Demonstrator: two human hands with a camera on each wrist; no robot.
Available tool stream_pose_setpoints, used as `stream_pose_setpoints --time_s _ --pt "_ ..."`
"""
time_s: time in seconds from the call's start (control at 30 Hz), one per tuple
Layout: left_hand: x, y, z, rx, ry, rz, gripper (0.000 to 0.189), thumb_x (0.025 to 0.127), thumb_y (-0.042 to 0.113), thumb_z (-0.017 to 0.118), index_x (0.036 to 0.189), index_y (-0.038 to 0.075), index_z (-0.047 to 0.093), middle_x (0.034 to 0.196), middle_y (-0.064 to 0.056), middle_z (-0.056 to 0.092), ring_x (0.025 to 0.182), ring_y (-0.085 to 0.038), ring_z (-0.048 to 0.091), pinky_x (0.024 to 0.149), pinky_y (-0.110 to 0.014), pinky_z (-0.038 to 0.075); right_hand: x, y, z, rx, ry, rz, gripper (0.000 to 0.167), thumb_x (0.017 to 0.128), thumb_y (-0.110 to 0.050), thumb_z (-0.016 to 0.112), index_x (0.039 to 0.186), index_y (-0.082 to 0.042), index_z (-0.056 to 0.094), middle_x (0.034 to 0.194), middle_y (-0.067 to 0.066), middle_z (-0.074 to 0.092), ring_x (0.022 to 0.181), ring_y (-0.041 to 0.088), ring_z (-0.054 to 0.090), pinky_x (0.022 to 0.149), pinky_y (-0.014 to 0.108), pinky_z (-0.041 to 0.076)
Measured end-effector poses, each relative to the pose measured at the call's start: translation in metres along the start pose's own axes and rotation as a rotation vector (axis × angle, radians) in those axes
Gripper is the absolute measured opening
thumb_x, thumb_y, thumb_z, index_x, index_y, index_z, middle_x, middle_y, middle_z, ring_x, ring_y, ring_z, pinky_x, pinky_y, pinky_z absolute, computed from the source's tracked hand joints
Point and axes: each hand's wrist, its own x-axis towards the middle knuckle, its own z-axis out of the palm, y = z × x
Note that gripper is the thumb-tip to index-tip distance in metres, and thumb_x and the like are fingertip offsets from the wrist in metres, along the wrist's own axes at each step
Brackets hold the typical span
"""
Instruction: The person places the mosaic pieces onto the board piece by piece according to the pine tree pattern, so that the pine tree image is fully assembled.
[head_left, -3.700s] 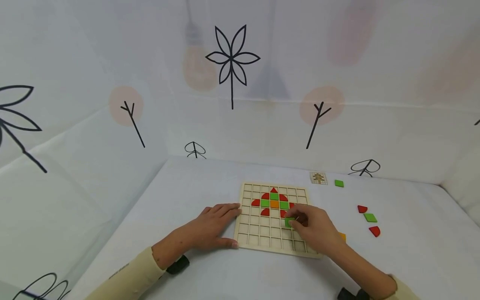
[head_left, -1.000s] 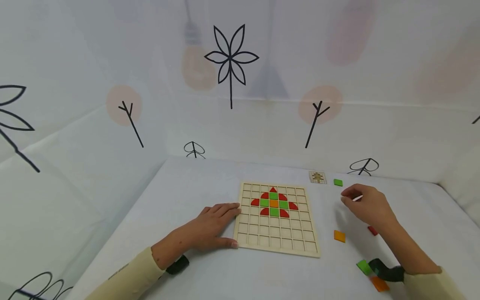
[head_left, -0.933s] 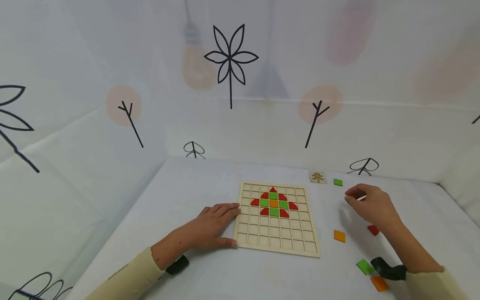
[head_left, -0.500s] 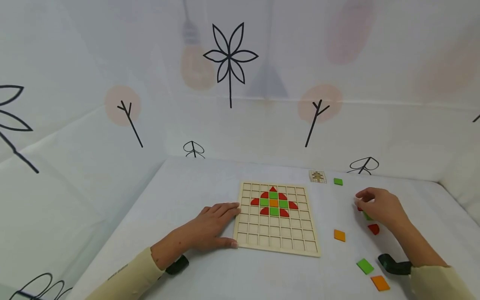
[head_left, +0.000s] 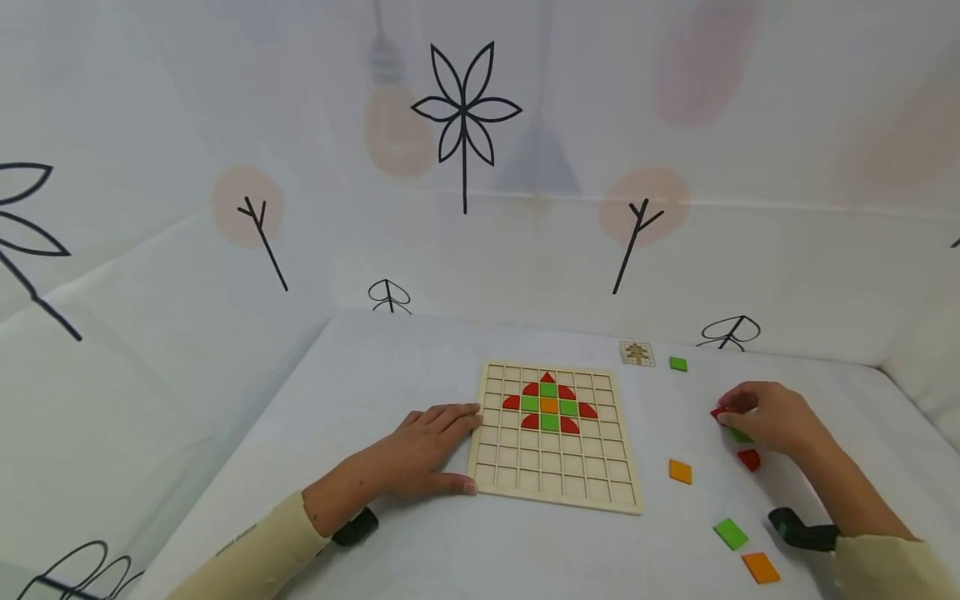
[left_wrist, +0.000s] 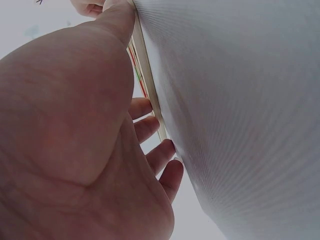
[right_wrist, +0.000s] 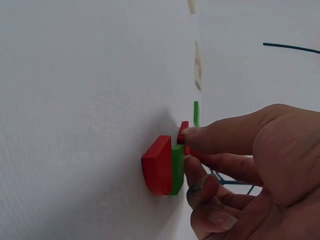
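A wooden grid board [head_left: 517,458] lies on the white cloth, with red, green and orange tiles set in a tree-like pattern in its upper half. My left hand [head_left: 423,454] rests along the board's left edge, fingers extended and thumb at the lower corner; in the left wrist view its fingertips [left_wrist: 145,129] touch the rim. To the right of the board, the thumb and forefinger of my right hand [head_left: 776,417] pinch a red quarter-circle tile [right_wrist: 183,131] low at the cloth. Partly under that hand lies a green square tile [head_left: 741,435], beside another red quarter-circle tile [head_left: 749,459].
Between board and right forearm lies an orange tile [head_left: 680,472]. Nearer the front are a green tile [head_left: 730,533] and a second orange tile [head_left: 761,567]. Behind them, a small pattern card [head_left: 637,353] lies near a single green tile [head_left: 678,364].
A green tile from the right hand now sits in the board's pattern. The right hand has moved right to the loose tiles and grips a red one. The left hand has stayed put.
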Motion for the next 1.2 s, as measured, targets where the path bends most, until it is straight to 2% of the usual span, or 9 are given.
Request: stream_pose_setpoints --time_s 0.23,0.47,0.87,1.2 --pt "0.001 0.000 0.000 0.004 -0.005 -0.004 0.095 0.095 0.074 0.060 0.168 0.023 0.028 0.175 0.006 0.023 0.159 -0.021 0.025 0.120 -0.053 0.035 -0.001 -0.005 0.003 0.002 -0.007 -0.024 0.033 0.093 -0.013 0.075 0.116 0.009 0.068 0.104 0.025 0.069 0.091 0.037 0.060 0.070 0.040 0.058" --pt "0.001 0.001 0.000 0.004 -0.007 -0.007 0.095 0.094 0.075 0.059 0.168 0.024 0.028 0.175 0.006 0.022 0.159 -0.021 0.025 0.120 -0.053 0.035 -0.001 -0.009 0.006 -0.009 0.012 -0.017 0.032 0.094 -0.017 0.077 0.111 0.007 0.067 0.103 0.025 0.068 0.092 0.038 0.059 0.074 0.046 0.058" --pt "0.001 0.000 0.001 0.002 -0.008 -0.008 0.095 0.094 0.075 0.060 0.168 0.024 0.028 0.176 0.006 0.022 0.159 -0.021 0.025 0.120 -0.054 0.034 -0.004 -0.016 0.008 0.007 0.033 -0.093 0.021 0.092 -0.007 0.076 0.105 0.004 0.063 0.098 0.019 0.066 0.089 0.035 0.059 0.070 0.040 0.057" --pt "0.001 0.001 0.001 -0.001 -0.006 -0.008 0.095 0.094 0.074 0.061 0.168 0.024 0.028 0.175 0.005 0.022 0.159 -0.022 0.025 0.120 -0.054 0.034 -0.010 -0.041 0.009 0.058 0.066 -0.094 0.020 0.093 -0.009 0.077 0.107 0.002 0.068 0.100 0.017 0.070 0.089 0.031 0.061 0.070 0.036 0.056"
